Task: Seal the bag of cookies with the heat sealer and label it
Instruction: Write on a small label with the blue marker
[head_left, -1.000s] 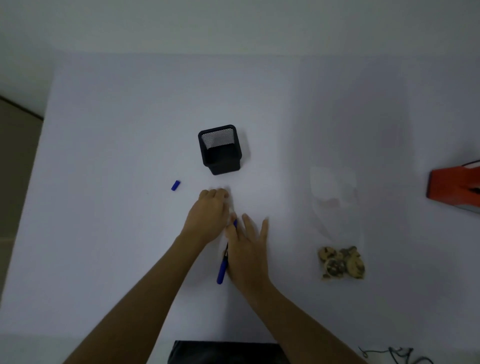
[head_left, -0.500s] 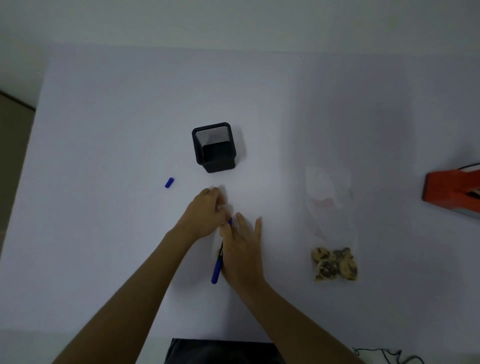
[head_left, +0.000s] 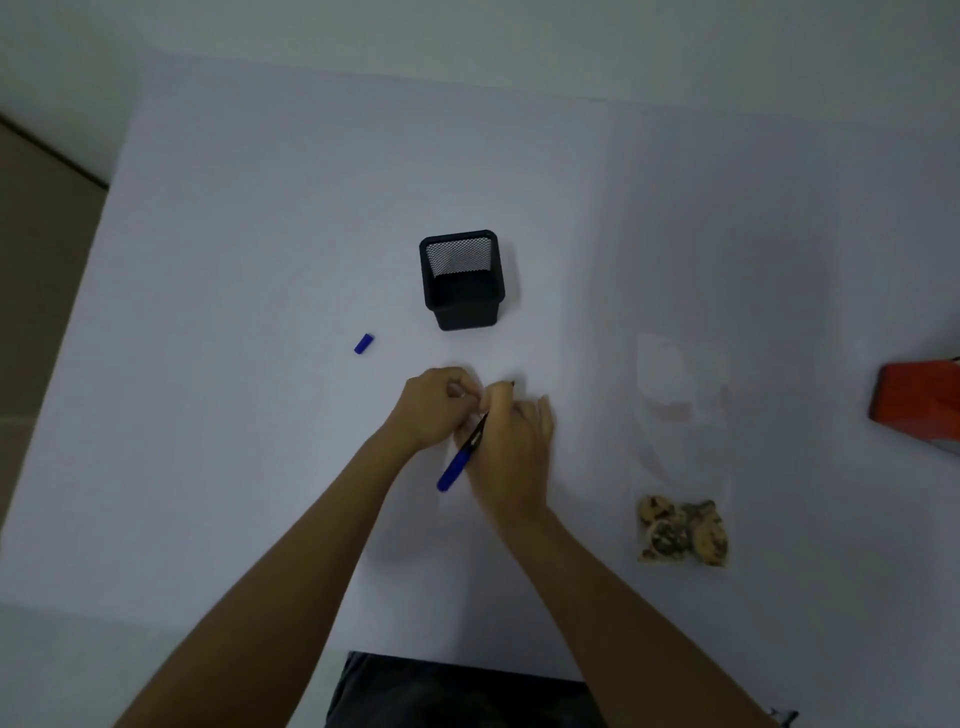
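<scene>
A clear plastic bag (head_left: 681, 415) lies flat on the white table, with several cookies (head_left: 681, 530) bunched at its near end. The red heat sealer (head_left: 917, 405) shows at the right edge, partly cut off. My right hand (head_left: 514, 457) grips a blue marker (head_left: 457, 465), its tip hidden under my fingers. My left hand (head_left: 436, 408) pinches something small and white, probably a label, right beside the right hand. Both hands are well left of the bag.
A black mesh pen holder (head_left: 462, 278) stands just beyond my hands. The marker's blue cap (head_left: 363, 344) lies loose to the left. The table's left edge (head_left: 78, 291) drops to a brown floor. A dark garment shows at the near edge.
My right hand's fingers have curled from spread flat to closed around the marker. The left hand stays pinched beside it. The view shifted slightly.
</scene>
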